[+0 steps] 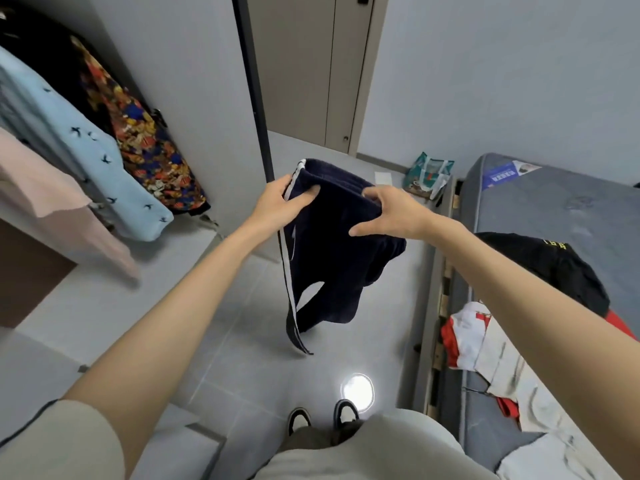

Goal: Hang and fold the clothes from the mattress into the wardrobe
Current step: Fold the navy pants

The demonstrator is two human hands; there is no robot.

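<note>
**Navy trousers (332, 265) held up by the waistband**

The left hand (277, 202) pinches the white-striped side of the waistband between thumb and fingers. The right hand (391, 213) curls its fingers over the other end. The legs hang free above the floor (242, 341), between the wardrobe (194, 98) on the left and the mattress (554, 209) on the right. A black garment (554, 271) and a red-and-white garment (474, 337) lie on the mattress.

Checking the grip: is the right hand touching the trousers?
Touching. Head view shows the right hand gripping the trousers at the waistband.
</note>
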